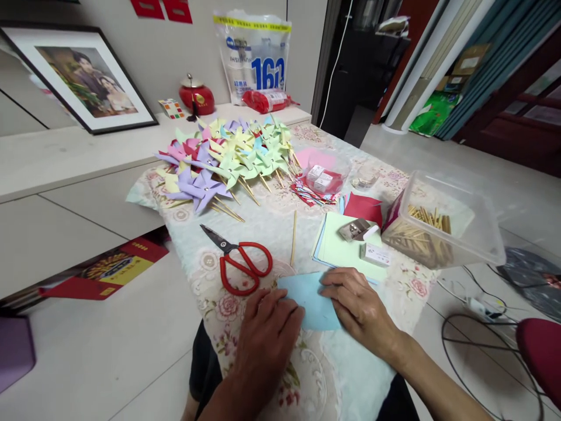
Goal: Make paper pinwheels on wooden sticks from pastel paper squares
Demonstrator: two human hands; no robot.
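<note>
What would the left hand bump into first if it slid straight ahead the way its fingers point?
Probably the red-handled scissors. The left hand presses the blue paper with fingers aimed up the table, and the scissors' handles lie just beyond them; depth is hard to judge.

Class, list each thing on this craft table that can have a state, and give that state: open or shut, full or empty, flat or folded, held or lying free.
Blue paper: flat on the table, pressed by both hands.
Left hand: palm down on the paper's edge.
Right hand: fingers on the paper.
Scissors: shut, lying free.
Plastic box: open, partly filled with sticks.
Pinwheels: finished, piled up.
Loose stick: lying free.
</note>
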